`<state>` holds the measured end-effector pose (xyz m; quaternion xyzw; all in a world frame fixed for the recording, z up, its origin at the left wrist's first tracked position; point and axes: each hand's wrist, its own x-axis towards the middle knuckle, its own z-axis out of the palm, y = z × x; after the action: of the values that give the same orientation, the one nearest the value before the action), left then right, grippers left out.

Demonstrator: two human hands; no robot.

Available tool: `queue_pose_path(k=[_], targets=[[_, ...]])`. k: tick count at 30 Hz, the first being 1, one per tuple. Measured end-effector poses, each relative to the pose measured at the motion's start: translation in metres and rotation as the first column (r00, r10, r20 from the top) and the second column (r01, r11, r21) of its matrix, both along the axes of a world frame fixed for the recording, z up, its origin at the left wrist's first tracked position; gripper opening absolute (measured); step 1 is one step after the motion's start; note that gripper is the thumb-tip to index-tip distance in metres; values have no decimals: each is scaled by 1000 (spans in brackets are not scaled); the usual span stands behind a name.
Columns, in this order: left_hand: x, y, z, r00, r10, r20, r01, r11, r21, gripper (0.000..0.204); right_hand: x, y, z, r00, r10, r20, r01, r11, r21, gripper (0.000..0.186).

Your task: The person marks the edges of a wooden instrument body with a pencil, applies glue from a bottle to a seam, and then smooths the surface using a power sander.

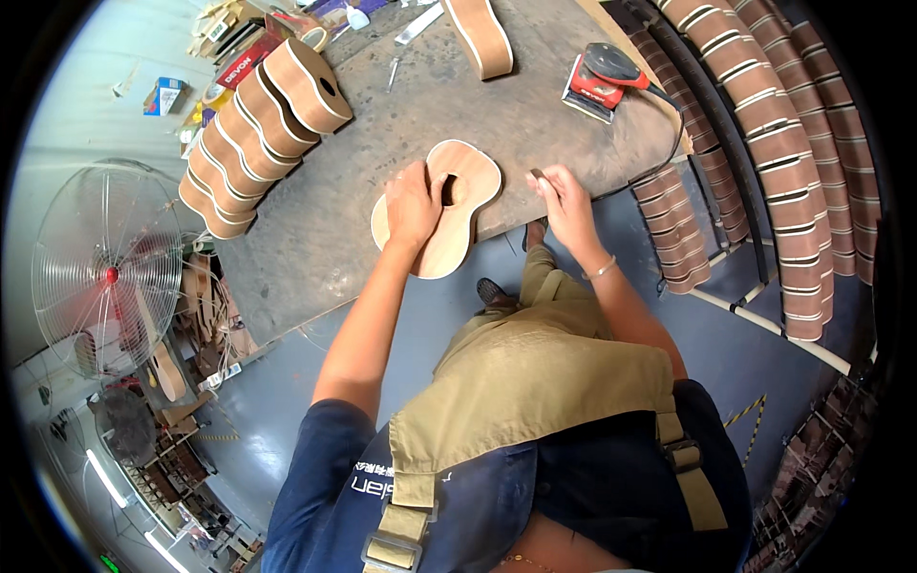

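A small pale wooden guitar body [449,244] with an oval soundhole lies on the worn grey workbench [315,258], near its front edge. My left hand [413,205] grips it over the top, thumb at the hole's rim and fingers toward the left side of the upper face. Just right of the body, my right hand [564,205] is raised with thumb and fingers closed on a small dark flat piece [537,174], too small to identify.
Stacked guitar bodies [248,143] line the bench's left, another [482,38] lies at the back, and a red-black corded sander [597,86] sits back right. A caged fan [110,272] stands left. Racks of banded wooden parts [783,191] stand right. My legs and feet show below.
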<state>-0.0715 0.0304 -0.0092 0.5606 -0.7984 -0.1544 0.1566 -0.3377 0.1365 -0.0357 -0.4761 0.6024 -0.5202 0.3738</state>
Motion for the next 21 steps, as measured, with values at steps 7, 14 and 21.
queue_pose_path(k=[7, 14, 21], targets=[[-8, 2, 11, 981, -123, -150, 124, 992, -6, 54, 37, -97, 26, 935, 277, -222, -314, 937, -155, 12], [-4, 9, 2, 999, 50, -20, -51, 996, -67, 50, 2, -68, 47, 843, 371, -389, -382, 923, 51, 13], [-10, 9, 7, 992, 108, 57, -100, 985, -140, 39, -31, -46, 26, 950, 283, -132, -261, 952, 160, 11]])
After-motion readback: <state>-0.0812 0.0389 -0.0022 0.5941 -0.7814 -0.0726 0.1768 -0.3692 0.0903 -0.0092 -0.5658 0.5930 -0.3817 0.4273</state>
